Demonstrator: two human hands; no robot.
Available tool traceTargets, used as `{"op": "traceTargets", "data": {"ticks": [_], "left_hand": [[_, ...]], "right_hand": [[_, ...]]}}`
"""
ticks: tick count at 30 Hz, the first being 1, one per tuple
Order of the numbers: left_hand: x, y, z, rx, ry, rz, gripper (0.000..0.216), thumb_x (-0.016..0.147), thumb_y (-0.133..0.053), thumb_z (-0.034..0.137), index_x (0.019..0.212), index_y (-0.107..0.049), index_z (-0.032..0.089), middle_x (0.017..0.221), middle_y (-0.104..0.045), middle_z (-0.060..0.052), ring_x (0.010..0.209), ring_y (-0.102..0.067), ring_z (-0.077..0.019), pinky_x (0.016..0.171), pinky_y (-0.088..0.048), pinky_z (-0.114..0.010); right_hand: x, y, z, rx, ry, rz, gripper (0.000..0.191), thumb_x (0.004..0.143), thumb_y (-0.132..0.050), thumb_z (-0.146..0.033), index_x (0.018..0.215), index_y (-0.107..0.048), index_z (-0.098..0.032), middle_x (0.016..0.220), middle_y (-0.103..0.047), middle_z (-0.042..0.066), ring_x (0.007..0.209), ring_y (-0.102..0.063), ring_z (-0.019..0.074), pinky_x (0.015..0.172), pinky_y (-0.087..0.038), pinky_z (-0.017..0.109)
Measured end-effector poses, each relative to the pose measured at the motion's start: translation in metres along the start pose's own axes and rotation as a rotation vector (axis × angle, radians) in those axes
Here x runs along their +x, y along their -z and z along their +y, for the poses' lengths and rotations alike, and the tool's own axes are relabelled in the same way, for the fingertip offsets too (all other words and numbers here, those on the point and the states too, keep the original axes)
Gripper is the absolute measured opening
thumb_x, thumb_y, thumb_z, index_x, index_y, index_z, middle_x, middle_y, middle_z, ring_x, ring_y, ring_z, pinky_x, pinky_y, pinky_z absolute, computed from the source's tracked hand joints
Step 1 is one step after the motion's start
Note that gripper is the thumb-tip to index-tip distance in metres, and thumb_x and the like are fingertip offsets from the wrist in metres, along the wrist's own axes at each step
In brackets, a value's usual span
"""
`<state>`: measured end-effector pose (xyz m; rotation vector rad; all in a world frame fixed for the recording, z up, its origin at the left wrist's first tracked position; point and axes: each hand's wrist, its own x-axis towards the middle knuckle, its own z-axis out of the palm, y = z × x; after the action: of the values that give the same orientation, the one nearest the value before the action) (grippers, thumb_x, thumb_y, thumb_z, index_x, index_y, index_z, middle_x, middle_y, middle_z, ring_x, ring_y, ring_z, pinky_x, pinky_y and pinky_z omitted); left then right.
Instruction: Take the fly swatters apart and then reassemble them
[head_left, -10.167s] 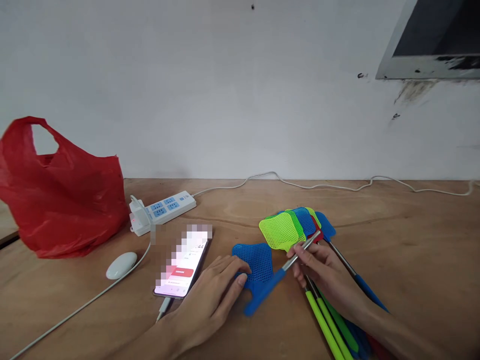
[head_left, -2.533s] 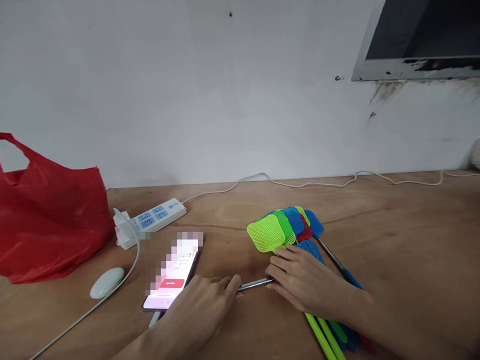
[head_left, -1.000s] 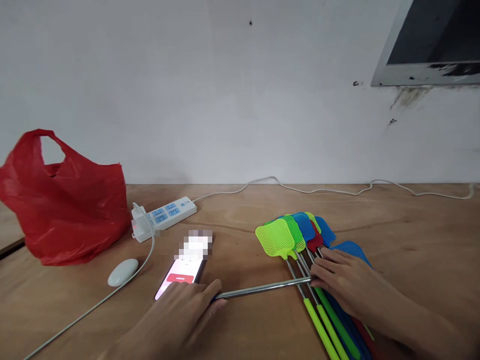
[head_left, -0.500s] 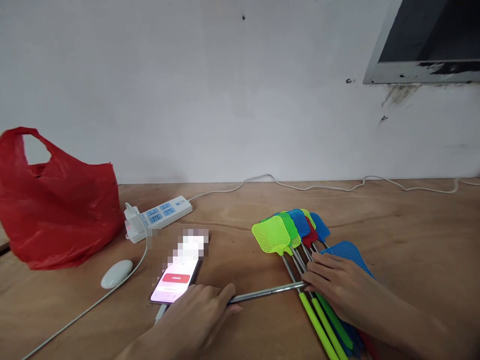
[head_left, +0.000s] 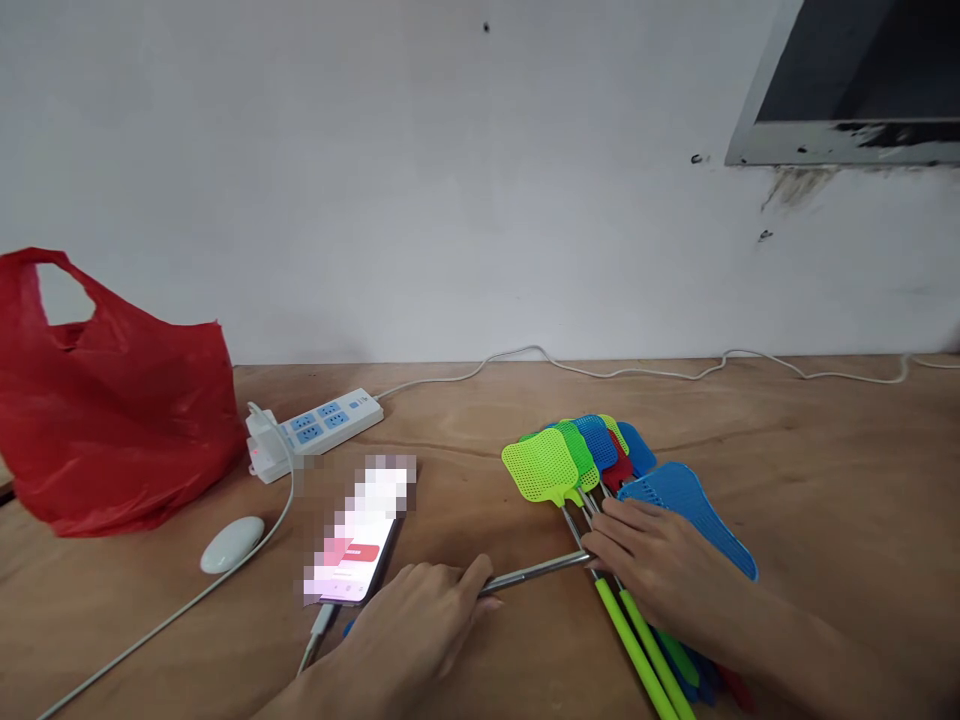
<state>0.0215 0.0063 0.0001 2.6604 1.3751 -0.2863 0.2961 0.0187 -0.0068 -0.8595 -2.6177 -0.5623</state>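
A blue fly swatter (head_left: 694, 508) with a telescoping metal rod (head_left: 534, 572) lies across both my hands. My left hand (head_left: 420, 615) is closed round its handle end, and a bit of blue shows beside that hand. My right hand (head_left: 649, 560) grips the rod close to the blue mesh head, fingers wrapped over it. Beneath my right hand and forearm lies a fanned pile of fly swatters (head_left: 541, 466) in yellow-green, green, blue and red. Their yellow-green handles (head_left: 636, 640) point toward me; other handles are partly hidden by my right arm.
A lit phone (head_left: 356, 545) with a plugged-in cable lies just beyond my left hand. Farther left are a white power strip (head_left: 322, 430), a white mouse-shaped object (head_left: 232, 545) and a red plastic bag (head_left: 120, 410). A thin cord (head_left: 622, 374) runs along the wall.
My hands have come closer together, so less of the rod shows between them. The left has shifted right, the right slightly left, and more of the held swatter's blue head is visible.
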Motion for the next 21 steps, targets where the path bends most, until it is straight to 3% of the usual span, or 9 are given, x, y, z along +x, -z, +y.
{"op": "traceTargets", "data": {"ticks": [4,8,13,16,18,21], "left_hand": [[-0.005,-0.002,-0.001,-0.102,-0.057,0.05,0.024,0.106,-0.037,0.033,0.108,-0.057,0.02,0.092,-0.073,-0.007,0.078,-0.072,-0.0278,0.067,-0.053,-0.034],[-0.015,0.003,-0.014,-0.192,-0.104,0.187,0.029,0.106,-0.035,0.041,0.111,-0.056,0.021,0.105,-0.07,-0.007,0.089,-0.07,-0.0255,0.072,-0.053,-0.033],[-0.025,-0.004,-0.033,-0.06,-0.033,0.146,0.056,0.108,-0.014,0.049,0.095,-0.061,0.021,0.077,-0.069,-0.004,0.063,-0.065,-0.0219,0.055,-0.043,-0.029],[-0.027,-0.009,-0.036,-0.063,-0.04,0.165,0.064,0.106,-0.007,0.053,0.094,-0.061,0.021,0.078,-0.07,-0.005,0.066,-0.066,-0.0237,0.055,-0.041,-0.03],[-0.029,-0.01,-0.037,-0.064,-0.042,0.189,0.069,0.105,-0.003,0.054,0.09,-0.062,0.022,0.076,-0.07,-0.006,0.065,-0.066,-0.025,0.055,-0.041,-0.031],[-0.032,-0.01,-0.04,-0.07,-0.025,0.202,0.071,0.105,0.0,0.054,0.092,-0.063,0.023,0.077,-0.071,-0.006,0.065,-0.066,-0.0253,0.057,-0.042,-0.032]], "right_hand": [[0.003,0.001,-0.001,-0.022,0.001,-0.002,0.025,0.096,-0.041,-0.006,0.086,-0.061,-0.017,0.083,-0.067,0.006,0.081,-0.062,0.0244,0.072,-0.049,0.038],[-0.004,0.002,0.011,-0.033,-0.042,-0.03,0.022,0.099,-0.042,-0.013,0.09,-0.062,-0.019,0.083,-0.066,0.006,0.078,-0.062,0.0248,0.068,-0.048,0.038],[-0.013,0.0,0.017,-0.034,-0.109,-0.073,0.014,0.099,-0.05,-0.023,0.097,-0.064,-0.022,0.081,-0.066,0.004,0.075,-0.063,0.0234,0.061,-0.047,0.034],[-0.017,0.002,0.017,0.027,-0.132,-0.094,0.015,0.097,-0.055,-0.03,0.105,-0.065,-0.022,0.094,-0.07,0.006,0.087,-0.066,0.0258,0.07,-0.052,0.038],[-0.018,0.007,0.02,0.061,-0.157,-0.081,0.027,0.094,-0.059,-0.039,0.115,-0.063,-0.022,0.111,-0.069,0.01,0.104,-0.063,0.0307,0.083,-0.052,0.046],[-0.021,0.011,0.029,0.12,-0.329,0.002,0.036,0.094,-0.057,-0.044,0.125,-0.059,-0.025,0.126,-0.064,0.01,0.117,-0.058,0.0332,0.097,-0.047,0.054]]}}
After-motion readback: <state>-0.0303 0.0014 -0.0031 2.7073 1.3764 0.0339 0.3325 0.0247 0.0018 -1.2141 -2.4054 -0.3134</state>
